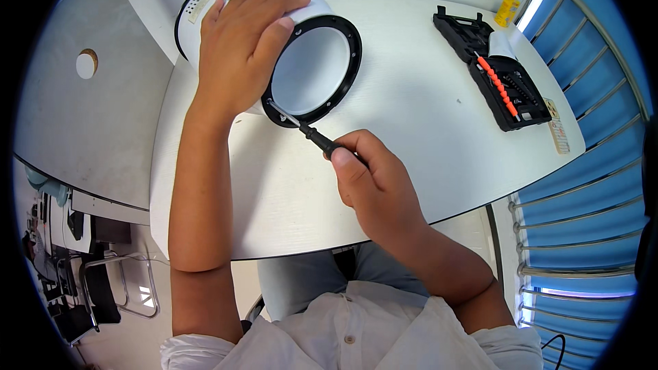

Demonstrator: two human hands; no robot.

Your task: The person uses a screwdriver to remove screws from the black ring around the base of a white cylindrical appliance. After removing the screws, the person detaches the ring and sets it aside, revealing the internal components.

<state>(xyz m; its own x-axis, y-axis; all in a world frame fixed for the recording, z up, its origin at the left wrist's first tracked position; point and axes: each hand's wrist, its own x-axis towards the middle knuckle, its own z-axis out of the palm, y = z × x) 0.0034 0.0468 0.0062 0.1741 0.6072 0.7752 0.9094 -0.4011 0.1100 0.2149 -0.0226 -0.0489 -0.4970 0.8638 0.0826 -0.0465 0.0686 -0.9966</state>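
A white cylinder-shaped housing (314, 4) lies on its side on the white table, its round end facing me. Around that end runs a black ring (354, 62) with small screw holes, framing a pale, smooth inner surface. My left hand (240, 55) lies over the top of the housing with fingers stretched out and spread, thumb near the ring. A screwdriver (319, 139) with a black handle is gripped in my right hand (373, 181). Its metal tip meets the ring at the lower left; any screw under it is too small to make out.
On the right of the table (411, 164) an open black tool case (507, 103) holds an orange flexible shaft (497, 85). Behind it stands a yellow roll (507, 10). A grey desk (62, 109) adjoins at left; metal railings (576, 271) run along the right.
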